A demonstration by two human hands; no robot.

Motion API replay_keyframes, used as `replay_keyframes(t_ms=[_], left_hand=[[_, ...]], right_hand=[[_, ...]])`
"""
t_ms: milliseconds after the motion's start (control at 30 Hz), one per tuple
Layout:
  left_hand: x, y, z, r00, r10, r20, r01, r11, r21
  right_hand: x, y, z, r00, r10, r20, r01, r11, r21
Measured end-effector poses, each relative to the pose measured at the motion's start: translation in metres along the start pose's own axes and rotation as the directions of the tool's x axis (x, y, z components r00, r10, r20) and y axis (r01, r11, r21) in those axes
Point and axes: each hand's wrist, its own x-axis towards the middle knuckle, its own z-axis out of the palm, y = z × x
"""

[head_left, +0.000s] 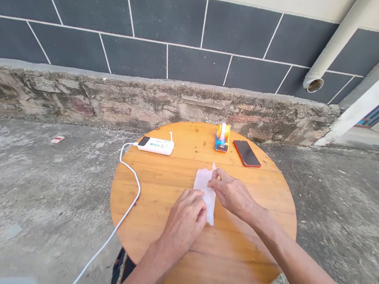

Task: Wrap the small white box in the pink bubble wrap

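A thin pale-pink strip of tissue paper [201,181] lies lengthwise on the round wooden table [140,227], its edges uneven. My left hand [188,213] rests over its left side, fingers curled and pressed together against the paper. From the right, my right hand [229,191] pinches the paper's right edge between thumb and fingertips. A small torn tip stands up beside the right fingers. The fingertips of my left hand are partly hidden.
Towards the table's far edge are a white device [156,146] with a white cable [117,227], a yellow-and-blue tape dispenser [222,138] and a red-edged phone [247,153]. Behind stands a stone-based tiled wall [140,50]. A pipe [331,52] slants down at right.
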Motion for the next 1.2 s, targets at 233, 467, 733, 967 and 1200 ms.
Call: replay_keyframes(t_ms=[233, 467, 733, 967, 1200], left_hand=[[0.005, -0.004, -0.004, 0.997, 0.045, 0.058, -0.042, 0.998, -0.048], [0.005, -0.007, -0.004, 0.997, 0.065, 0.051, -0.061, 0.995, -0.074], [0.000, -0.009, 0.001, 0.999, 0.041, -0.009, -0.042, 0.998, -0.054], [0.001, -0.010, 0.001, 0.991, 0.128, 0.024, -0.127, 0.990, -0.063], [-0.003, -0.009, 0.005, 0.994, 0.086, -0.073, -0.090, 0.995, -0.045]], right_hand=[[-0.001, -0.003, -0.001, 0.998, -0.003, -0.057, 0.004, 1.000, 0.013], [0.018, -0.008, -0.003, 0.997, -0.062, 0.056, 0.064, 0.997, -0.032], [0.034, 0.001, -0.003, 0.951, -0.142, 0.275, 0.135, 0.990, 0.045], [0.036, 0.004, 0.001, 0.954, -0.155, 0.258, 0.120, 0.982, 0.147], [-0.012, 0.016, -0.001, 0.988, 0.136, -0.076, -0.087, 0.887, 0.454]])
